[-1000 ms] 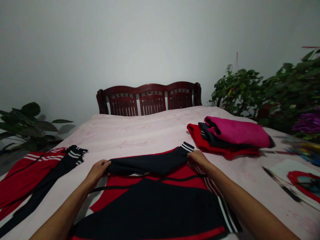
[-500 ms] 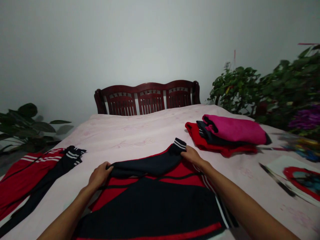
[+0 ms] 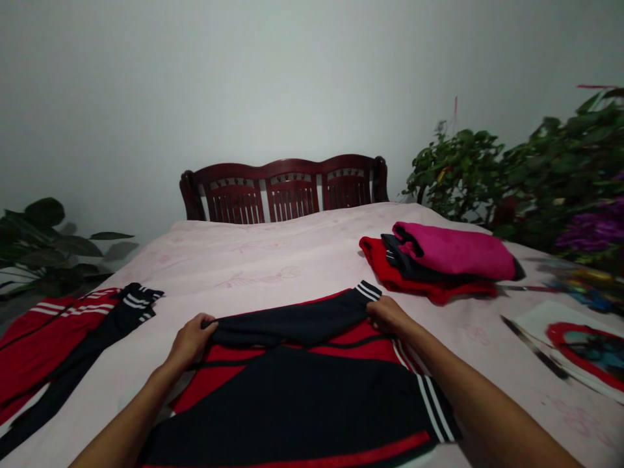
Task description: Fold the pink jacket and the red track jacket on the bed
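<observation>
A navy and red jacket [image 3: 302, 403] lies spread in front of me, with white-striped cuffs. Its far sleeve [image 3: 287, 324] is folded across the red body, running left to right. My left hand [image 3: 192, 338] pinches the left end of that sleeve. At the other end, my right hand [image 3: 389, 316] is closed on the fabric by the striped cuff [image 3: 368, 290]. The near sleeve lies flat, its striped cuff [image 3: 439, 409] beside my right forearm. Some fingertips are hidden by cloth.
Red and navy striped clothing [image 3: 63, 338] lies at left. A folded pile topped by a pink garment [image 3: 463, 252] sits at right, near a knife-like object [image 3: 533, 348] and a red-rimmed item [image 3: 575, 348]. Plants [image 3: 458, 169] and a wooden headboard [image 3: 292, 188] stand behind the pale bedspread [image 3: 258, 260].
My right hand has moved right and slightly down with the cuff, drawing the far sleeve straighter. The near cuff's stripes now show more fully. My left hand keeps its hold.
</observation>
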{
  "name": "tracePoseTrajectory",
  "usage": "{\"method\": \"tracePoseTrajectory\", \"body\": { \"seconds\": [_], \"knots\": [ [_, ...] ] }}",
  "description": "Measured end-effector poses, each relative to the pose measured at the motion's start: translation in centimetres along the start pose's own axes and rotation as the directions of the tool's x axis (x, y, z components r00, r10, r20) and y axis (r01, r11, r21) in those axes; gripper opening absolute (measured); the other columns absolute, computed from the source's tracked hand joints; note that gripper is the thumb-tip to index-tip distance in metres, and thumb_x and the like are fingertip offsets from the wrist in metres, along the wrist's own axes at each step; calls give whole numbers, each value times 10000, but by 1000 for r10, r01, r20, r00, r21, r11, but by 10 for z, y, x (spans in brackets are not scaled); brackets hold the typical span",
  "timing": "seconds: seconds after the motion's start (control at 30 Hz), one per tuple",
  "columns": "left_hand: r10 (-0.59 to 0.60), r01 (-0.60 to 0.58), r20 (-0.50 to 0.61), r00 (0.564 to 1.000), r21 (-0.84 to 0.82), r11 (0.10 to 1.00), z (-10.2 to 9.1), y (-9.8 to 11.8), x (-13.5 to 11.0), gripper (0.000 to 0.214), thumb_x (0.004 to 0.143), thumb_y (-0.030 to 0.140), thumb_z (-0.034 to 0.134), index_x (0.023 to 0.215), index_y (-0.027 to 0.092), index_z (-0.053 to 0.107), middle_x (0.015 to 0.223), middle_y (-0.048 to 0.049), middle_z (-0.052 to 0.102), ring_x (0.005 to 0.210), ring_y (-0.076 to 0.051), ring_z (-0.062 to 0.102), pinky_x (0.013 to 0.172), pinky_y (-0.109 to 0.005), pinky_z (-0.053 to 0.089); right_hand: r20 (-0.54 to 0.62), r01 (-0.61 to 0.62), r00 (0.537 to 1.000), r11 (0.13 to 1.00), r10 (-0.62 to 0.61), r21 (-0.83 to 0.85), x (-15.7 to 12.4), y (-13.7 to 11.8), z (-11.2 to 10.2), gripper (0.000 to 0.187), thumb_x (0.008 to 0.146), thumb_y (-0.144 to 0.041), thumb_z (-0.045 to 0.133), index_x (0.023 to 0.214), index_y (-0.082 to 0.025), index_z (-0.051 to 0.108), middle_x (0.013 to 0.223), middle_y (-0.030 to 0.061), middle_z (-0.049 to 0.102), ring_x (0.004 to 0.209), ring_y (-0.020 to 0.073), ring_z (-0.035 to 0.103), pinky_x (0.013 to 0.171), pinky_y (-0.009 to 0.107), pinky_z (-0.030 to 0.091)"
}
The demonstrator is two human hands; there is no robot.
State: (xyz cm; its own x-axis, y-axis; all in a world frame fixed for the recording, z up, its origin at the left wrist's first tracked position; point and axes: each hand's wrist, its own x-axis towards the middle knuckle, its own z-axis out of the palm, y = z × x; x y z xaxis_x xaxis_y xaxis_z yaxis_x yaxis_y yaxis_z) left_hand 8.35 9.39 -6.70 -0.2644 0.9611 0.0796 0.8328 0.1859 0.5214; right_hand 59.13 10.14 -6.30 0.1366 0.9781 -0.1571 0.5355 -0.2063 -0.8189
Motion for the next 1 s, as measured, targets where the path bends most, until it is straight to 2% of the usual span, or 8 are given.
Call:
{"method": "tracePoseTrajectory", "body": {
  "seconds": [0.23, 0.4, 0.53, 0.63, 0.7, 0.77, 0.87, 1.0],
  "knots": [
    [23, -23, -115, 993, 2, 1000, 1, 4, -2, 378, 844, 317, 525, 1192, 176, 566, 1160, -70, 637, 1081, -194, 590, 913, -263, 429, 69, -18, 998, 995, 11, 100, -15, -2, -1, 418, 1093, -29, 515, 692, -142, 543, 674, 69, 533, 426, 213, 558, 257, 69, 301],
    [46, -35, -119, 992, 93, 995, -6, 3, -9, 424, 825, 297, 549, 1220, 149, 586, 1140, -130, 589, 1140, -275, 545, 963, -348, 429, 121, 36, 992, 997, -27, -73, -33, 11, -13, 518, 1064, 88, 495, 603, -138, 556, 589, 49, 504, 456, 255, 575, 270, 113, 307],
    [102, -36, -237, 966, 268, 963, -13, 25, -25, 524, 855, 311, 506, 1359, 171, 501, 1404, -187, 367, 1248, -359, 455, 991, -455, 409, 25, 156, 988, 947, -155, -280, -41, 3, -29, 521, 1058, 139, 586, 626, -153, 577, 627, 16, 512, 558, 305, 593, 371, 168, 372],
    [307, -195, -246, 919, 393, 899, -1, 57, -40, 479, 911, 314, 436, 1363, 173, 510, 1449, -155, 357, 1295, -312, 421, 1061, -414, 363, -81, 308, 925, 860, -370, -407, -47, -25, -19, 376, 1117, 101, 645, 849, -162, 648, 848, 14, 553, 861, 344, 549, 667, 211, 443],
    [402, -309, -155, 902, 418, 854, 15, 76, -49, 465, 939, 339, 415, 1356, 169, 529, 1446, -139, 407, 1348, -277, 376, 1120, -383, 293, -52, 426, 858, 766, -510, -481, -50, -43, -1, 244, 1119, 69, 679, 1057, -167, 660, 1023, 22, 534, 1003, 336, 469, 884, 256, 375],
    [407, -330, -70, 911, 468, 820, 34, 85, -56, 490, 950, 394, 410, 1377, 184, 525, 1464, -141, 415, 1396, -296, 312, 1146, -425, 227, 20, 522, 795, 666, -607, -533, -49, -52, 20, 279, 1076, 49, 737, 1232, -154, 625, 1194, 41, 457, 1119, 329, 355, 1025, 288, 227],
    [328, -261, -24, 944, 552, 792, 53, 80, -61, 548, 940, 497, 402, 1421, 249, 488, 1489, -152, 393, 1416, -381, 248, 1121, -561, 162, 121, 540, 745, 488, -656, -686, -41, -40, 43, 442, 1028, -36, 816, 1370, -114, 548, 1350, 72, 291, 1218, 354, 111, 1082, 404, 46],
    [294, -207, -59, 954, 581, 787, 57, 59, -62, 607, 925, 567, 380, 1476, 313, 386, 1530, -138, 331, 1424, -422, 192, 1091, -639, 100, 159, 461, 762, 354, -628, -814, -25, -5, 50, 479, 1048, -165, 814, 1414, -110, 511, 1398, 68, 187, 1214, 369, -45, 1061, 523, 37]
  ]
}}
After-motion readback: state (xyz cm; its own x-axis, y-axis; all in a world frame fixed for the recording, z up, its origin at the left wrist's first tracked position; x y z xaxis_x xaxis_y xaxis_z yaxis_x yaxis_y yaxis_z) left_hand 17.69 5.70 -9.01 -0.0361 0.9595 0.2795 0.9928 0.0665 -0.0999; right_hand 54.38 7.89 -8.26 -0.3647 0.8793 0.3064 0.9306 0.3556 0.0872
